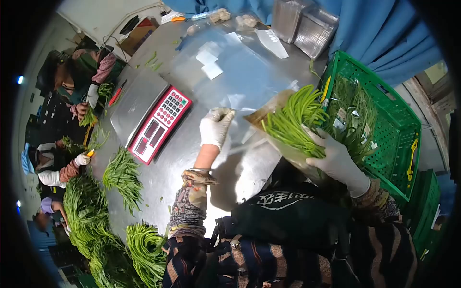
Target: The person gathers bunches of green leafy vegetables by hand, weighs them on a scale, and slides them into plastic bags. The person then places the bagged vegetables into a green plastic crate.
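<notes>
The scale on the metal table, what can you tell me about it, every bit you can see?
The digital scale has a white control panel edged in pinkish red, with a keypad of mostly dark keys, some red ones and a green one at a corner. Dark display windows sit below the keys; any reading is too small to make out. A broad, flat grey weighing plate, apparently metal, adjoins the panel. The scale rests on the metal table, left of the gloved left hand, which isn't touching it.
</notes>
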Available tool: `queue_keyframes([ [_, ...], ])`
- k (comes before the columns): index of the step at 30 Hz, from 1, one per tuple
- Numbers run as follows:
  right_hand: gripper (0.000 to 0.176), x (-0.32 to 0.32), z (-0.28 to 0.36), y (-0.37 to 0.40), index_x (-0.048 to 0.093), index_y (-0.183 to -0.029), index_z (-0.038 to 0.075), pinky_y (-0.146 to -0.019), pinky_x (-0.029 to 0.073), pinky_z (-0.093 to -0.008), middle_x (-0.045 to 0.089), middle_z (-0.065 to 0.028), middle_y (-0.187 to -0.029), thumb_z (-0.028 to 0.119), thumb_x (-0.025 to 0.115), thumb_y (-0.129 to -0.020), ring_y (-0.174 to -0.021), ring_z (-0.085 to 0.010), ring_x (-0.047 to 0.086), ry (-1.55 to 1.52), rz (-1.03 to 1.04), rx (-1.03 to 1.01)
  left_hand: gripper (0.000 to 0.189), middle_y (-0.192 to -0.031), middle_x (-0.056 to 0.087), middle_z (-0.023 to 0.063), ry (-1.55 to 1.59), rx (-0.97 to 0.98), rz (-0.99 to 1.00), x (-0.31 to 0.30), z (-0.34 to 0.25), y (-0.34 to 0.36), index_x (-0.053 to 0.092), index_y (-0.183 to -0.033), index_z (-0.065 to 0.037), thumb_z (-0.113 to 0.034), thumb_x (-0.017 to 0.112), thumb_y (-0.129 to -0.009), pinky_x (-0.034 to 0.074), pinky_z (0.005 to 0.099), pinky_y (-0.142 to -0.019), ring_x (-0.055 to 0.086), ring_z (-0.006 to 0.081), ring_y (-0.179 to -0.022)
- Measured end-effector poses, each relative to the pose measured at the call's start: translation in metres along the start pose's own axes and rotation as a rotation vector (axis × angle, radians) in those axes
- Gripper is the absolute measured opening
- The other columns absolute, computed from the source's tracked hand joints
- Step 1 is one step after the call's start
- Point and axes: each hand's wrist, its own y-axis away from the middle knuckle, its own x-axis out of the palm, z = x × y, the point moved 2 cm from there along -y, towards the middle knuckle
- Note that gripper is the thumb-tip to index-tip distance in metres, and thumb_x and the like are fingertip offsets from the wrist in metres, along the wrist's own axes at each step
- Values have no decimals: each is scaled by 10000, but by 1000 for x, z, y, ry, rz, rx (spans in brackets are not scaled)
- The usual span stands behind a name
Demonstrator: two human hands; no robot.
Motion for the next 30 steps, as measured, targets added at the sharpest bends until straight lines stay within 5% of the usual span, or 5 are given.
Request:
queue_keyframes([
  [5,629,26,20,5,509,-1291,273,-774,467,-390,491,-259,-1145,75,631,-707,-831,-347,550,419,-308,-336,114,-754,649,51,19,11,-83,25,-41,16,687,-845,-13,-100,712,-776,460,231,-623,544,84,-653],
  [15,497,60,27,-6,455,-1320,302,-865,410,-385,434,-287,-1264,142,405,-853,-1019,-347,524,803,-115,-448,124,-710,643,88,81,351,-180,23,-77,-2,665,-816,-28,-133,714,-773,466,251,-594,573,103,-610],
  [18,521,62,30,-10,396,-1341,354,-873,413,-378,415,-273,-1287,163,451,-860,-1094,-358,493,931,-47,-423,178,-730,658,108,305,43,-167,19,-54,-24,669,-821,14,-146,724,-766,472,254,-601,579,107,-620],
  [25,570,38,50,-19,312,-1394,344,-940,373,-374,356,-280,-1358,148,426,-871,-1170,-348,459,1148,121,-491,118,-735,649,84,133,125,-80,0,-72,-37,672,-799,6,-88,720,-747,468,251,-612,560,129,-612],
  [30,665,4,35,-40,368,-1369,366,-738,479,-348,428,-263,-1302,117,557,-782,-833,-294,602,902,171,-367,66,-716,610,37,104,386,-116,-25,-99,-11,673,-802,-29,-25,708,-746,447,219,-584,534,96,-601],
])
